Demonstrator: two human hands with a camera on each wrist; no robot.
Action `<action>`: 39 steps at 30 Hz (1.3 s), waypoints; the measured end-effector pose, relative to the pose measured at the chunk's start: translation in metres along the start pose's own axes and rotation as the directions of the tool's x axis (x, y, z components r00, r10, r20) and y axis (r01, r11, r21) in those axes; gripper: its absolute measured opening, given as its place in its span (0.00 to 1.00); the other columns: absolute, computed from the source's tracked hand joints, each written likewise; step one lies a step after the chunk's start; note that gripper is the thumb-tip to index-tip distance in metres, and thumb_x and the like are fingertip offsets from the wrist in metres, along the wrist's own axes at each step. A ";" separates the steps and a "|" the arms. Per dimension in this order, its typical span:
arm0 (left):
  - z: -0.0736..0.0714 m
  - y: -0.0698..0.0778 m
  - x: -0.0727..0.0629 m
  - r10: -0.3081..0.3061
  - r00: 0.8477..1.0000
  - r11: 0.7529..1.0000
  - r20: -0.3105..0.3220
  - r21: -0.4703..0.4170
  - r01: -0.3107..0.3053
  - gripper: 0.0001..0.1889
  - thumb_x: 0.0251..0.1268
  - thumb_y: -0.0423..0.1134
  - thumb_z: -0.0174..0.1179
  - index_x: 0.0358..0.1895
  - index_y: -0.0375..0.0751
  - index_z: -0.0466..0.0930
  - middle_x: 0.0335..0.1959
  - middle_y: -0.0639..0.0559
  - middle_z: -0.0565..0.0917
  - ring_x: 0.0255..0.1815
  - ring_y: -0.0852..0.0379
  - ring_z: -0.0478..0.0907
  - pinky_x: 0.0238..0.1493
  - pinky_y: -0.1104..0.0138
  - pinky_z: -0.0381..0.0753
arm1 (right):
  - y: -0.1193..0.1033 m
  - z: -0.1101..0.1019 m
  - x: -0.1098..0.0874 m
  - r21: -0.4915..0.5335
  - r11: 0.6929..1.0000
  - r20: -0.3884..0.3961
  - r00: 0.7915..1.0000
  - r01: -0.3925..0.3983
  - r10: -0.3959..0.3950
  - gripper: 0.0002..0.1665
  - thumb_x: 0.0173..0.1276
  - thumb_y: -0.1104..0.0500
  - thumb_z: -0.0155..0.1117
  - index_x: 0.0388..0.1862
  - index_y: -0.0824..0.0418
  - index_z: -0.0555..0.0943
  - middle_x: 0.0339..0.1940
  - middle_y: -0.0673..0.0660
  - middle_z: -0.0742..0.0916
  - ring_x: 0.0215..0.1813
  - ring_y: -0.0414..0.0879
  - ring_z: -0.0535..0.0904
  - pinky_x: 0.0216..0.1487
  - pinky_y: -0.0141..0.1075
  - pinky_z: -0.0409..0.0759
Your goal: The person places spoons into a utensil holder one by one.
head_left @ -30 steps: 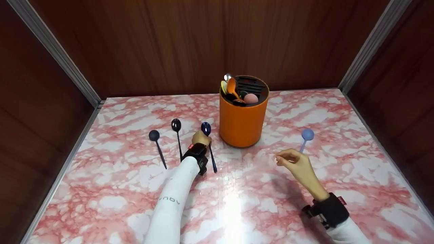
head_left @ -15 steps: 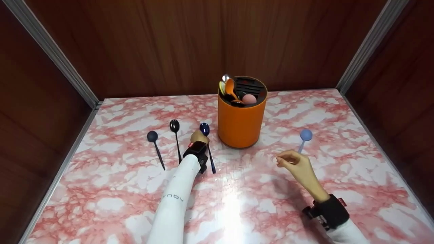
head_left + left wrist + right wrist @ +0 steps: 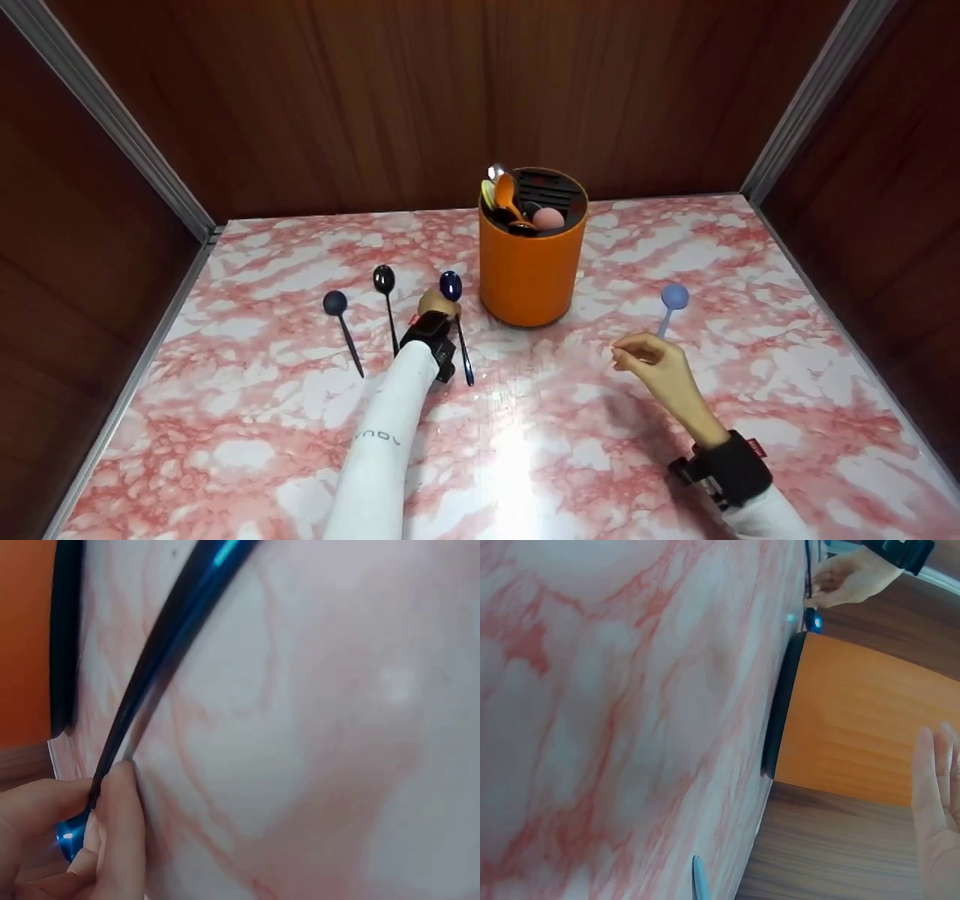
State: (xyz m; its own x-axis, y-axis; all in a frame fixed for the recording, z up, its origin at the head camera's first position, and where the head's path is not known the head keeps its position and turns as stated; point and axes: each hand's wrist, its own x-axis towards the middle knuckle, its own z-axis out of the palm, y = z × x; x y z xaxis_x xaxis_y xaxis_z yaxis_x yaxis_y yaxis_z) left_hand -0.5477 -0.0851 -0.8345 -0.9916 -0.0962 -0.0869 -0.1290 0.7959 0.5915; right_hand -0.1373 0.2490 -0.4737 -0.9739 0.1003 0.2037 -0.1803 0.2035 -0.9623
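In the head view a shiny dark-blue spoon [image 3: 451, 286] is at the left of the orange utensil holder [image 3: 529, 277]. My left hand [image 3: 437, 302] pinches its thin handle just below the bowl; the left wrist view shows thumb and fingertips [image 3: 120, 817] around the handle [image 3: 150, 664]. Whether the spoon is off the table is hard to tell. My right hand [image 3: 652, 356] hovers at the right, fingers loosely bent and holding nothing. Nearest it lies a light-blue spoon [image 3: 675, 297], its lower handle hidden behind that hand.
Left of my left hand lie a glossy black spoon [image 3: 384, 279] and a matte dark spoon [image 3: 335, 303]. Several utensils, including an orange spoon [image 3: 505, 193] and a pink one [image 3: 548, 219], stand in the holder. Wood panels [image 3: 360, 105] enclose the marbled table [image 3: 247, 450].
The head view shifts slightly. My left hand keeps its pinch on the dark-blue spoon, whose bowl now shows more fully beside the fingers. My right hand stays still.
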 end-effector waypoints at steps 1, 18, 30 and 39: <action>-0.004 0.001 -0.005 -0.001 1.000 1.000 0.003 -0.028 0.001 0.26 0.17 0.50 0.72 0.32 0.51 0.80 0.33 0.52 0.85 0.34 0.51 0.80 0.35 0.60 0.78 | 0.000 0.000 0.000 -0.006 1.000 0.002 1.000 0.003 -0.003 0.07 0.57 0.72 0.63 0.35 0.74 0.80 0.26 0.54 0.86 0.27 0.38 0.82 0.33 0.30 0.83; -0.143 0.102 -0.181 -0.074 0.950 0.724 0.304 -0.638 0.261 0.10 0.44 0.32 0.66 0.28 0.31 0.76 0.20 0.40 0.84 0.19 0.47 0.83 0.22 0.58 0.83 | 0.001 -0.001 -0.002 0.007 0.999 0.015 0.999 -0.047 0.047 0.10 0.58 0.70 0.63 0.37 0.77 0.79 0.26 0.49 0.86 0.27 0.37 0.82 0.34 0.30 0.83; -0.219 0.163 -0.266 -0.124 0.927 0.647 0.353 -0.680 0.346 0.08 0.52 0.29 0.61 0.35 0.28 0.78 0.17 0.48 0.79 0.16 0.57 0.77 0.26 0.64 0.84 | 0.001 0.000 -0.001 -0.004 1.000 0.037 0.999 -0.030 0.030 0.09 0.59 0.69 0.63 0.37 0.75 0.80 0.25 0.48 0.86 0.27 0.37 0.82 0.34 0.30 0.83; -0.254 0.176 -0.311 0.007 0.948 0.547 0.318 -0.795 0.263 0.09 0.57 0.30 0.59 0.37 0.25 0.80 0.17 0.50 0.80 0.17 0.60 0.78 0.24 0.69 0.82 | 0.003 0.004 -0.001 -0.008 1.000 0.052 0.998 -0.023 0.023 0.09 0.59 0.70 0.63 0.37 0.76 0.79 0.26 0.46 0.86 0.27 0.37 0.82 0.34 0.30 0.83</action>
State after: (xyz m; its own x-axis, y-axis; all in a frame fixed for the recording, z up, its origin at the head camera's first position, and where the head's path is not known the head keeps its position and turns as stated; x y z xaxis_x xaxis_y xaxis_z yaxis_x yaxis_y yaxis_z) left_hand -0.2652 -0.0673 -0.4996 -0.9370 0.1047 -0.3332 -0.3408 -0.0646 0.9379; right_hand -0.1372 0.2457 -0.4772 -0.9836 0.0546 0.1719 -0.1571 0.2090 -0.9652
